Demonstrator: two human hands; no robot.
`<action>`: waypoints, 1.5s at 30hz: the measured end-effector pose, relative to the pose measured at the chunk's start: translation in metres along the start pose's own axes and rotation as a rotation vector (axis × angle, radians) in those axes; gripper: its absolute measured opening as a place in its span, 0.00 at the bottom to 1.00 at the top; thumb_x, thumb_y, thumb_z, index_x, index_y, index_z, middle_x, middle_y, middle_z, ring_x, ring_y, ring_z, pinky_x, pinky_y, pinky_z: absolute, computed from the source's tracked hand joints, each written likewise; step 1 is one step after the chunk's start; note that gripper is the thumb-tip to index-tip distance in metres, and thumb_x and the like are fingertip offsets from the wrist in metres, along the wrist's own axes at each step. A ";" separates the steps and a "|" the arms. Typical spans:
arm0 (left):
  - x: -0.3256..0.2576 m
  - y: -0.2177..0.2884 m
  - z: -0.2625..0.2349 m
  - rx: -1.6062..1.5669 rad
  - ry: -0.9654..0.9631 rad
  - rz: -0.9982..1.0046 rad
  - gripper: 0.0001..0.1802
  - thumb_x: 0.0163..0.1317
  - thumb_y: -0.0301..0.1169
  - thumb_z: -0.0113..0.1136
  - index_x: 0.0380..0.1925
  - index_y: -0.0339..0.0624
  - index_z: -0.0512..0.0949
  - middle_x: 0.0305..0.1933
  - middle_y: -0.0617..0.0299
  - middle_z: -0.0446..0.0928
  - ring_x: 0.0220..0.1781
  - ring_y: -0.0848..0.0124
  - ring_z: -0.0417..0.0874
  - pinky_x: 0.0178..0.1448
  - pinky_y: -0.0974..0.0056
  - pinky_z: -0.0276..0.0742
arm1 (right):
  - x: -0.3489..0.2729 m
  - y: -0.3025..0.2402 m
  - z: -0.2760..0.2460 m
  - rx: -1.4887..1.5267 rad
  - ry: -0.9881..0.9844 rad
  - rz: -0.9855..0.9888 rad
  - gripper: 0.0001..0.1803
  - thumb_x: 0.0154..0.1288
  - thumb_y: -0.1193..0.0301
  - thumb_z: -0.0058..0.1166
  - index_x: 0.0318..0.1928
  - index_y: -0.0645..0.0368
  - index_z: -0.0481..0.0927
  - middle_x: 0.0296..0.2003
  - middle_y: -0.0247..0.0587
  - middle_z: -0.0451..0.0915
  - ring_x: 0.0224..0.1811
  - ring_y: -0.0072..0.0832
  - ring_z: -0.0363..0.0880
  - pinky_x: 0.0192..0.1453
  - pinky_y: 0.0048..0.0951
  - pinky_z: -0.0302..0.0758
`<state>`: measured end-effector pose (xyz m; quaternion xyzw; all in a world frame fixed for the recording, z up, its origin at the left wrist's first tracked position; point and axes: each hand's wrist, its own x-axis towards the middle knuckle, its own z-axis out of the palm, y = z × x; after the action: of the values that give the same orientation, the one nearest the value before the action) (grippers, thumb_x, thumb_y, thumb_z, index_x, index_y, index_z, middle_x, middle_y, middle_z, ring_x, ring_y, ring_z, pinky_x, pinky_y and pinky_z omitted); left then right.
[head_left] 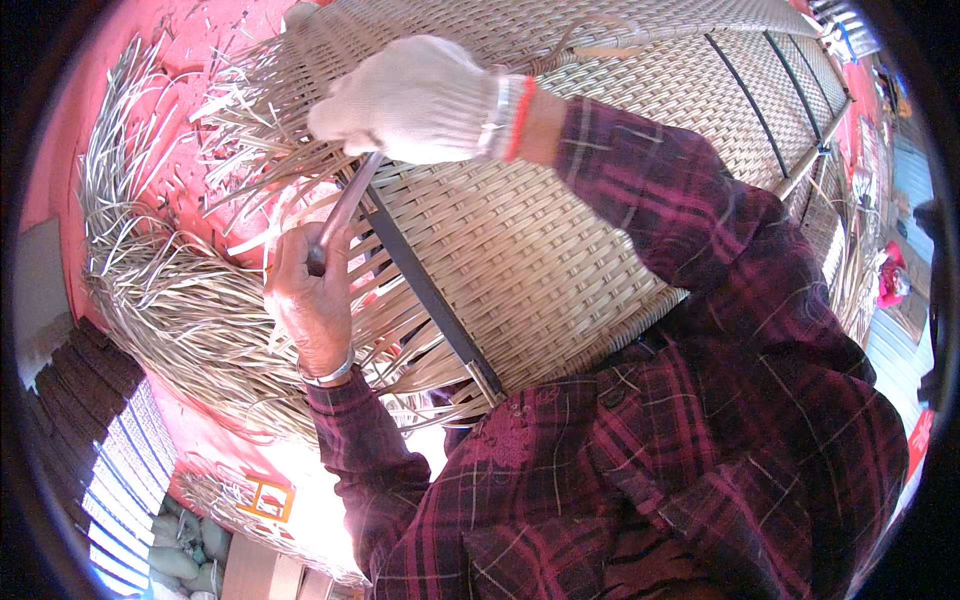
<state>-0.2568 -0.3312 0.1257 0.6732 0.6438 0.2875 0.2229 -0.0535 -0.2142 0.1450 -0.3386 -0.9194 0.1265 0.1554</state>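
My left hand (312, 300), bare, is closed around a brown tapered hand tool (343, 218) with a rounded butt end; its exact kind does not show. The tool slants up to the fingers of my right hand (410, 100), which wears a white knitted glove with a red cuff edge. That hand is closed above the panel's edge, and what its fingers hold is hidden. Both hands are over a large woven wicker panel (520, 240). A dark flat strip (425, 285) crosses the panel near its left edge, with loose strand ends sticking out past it.
A long heap of loose pale strands (190, 290) lies along the left on a red floor (230, 190). More dark bars (748, 90) cross the panel at the upper right. An orange frame (268, 500) and grey-green sacks (180, 550) are at the lower left.
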 end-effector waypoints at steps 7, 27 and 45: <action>0.008 0.009 -0.013 0.134 -0.087 0.008 0.10 0.53 0.30 0.71 0.32 0.42 0.78 0.27 0.59 0.77 0.23 0.64 0.76 0.28 0.61 0.71 | -0.007 0.026 0.014 0.602 -0.080 0.139 0.14 0.59 0.55 0.59 0.39 0.48 0.80 0.33 0.34 0.81 0.38 0.36 0.81 0.42 0.36 0.74; 0.052 0.004 -0.032 0.093 -0.282 -0.026 0.10 0.50 0.24 0.71 0.33 0.42 0.82 0.21 0.65 0.73 0.19 0.76 0.67 0.25 0.69 0.64 | -0.037 0.078 -0.005 0.541 0.055 0.248 0.16 0.65 0.56 0.56 0.37 0.57 0.79 0.28 0.40 0.78 0.30 0.33 0.77 0.37 0.34 0.71; 0.077 -0.009 -0.019 0.132 -0.306 0.149 0.09 0.54 0.29 0.70 0.31 0.44 0.77 0.23 0.67 0.71 0.19 0.75 0.71 0.23 0.67 0.65 | -0.020 0.075 -0.010 0.437 0.071 0.230 0.15 0.63 0.57 0.59 0.33 0.58 0.80 0.22 0.41 0.77 0.24 0.37 0.76 0.31 0.36 0.69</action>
<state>-0.2760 -0.2551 0.1417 0.7680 0.5683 0.1547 0.2515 0.0083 -0.1710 0.1247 -0.4036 -0.8196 0.3271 0.2417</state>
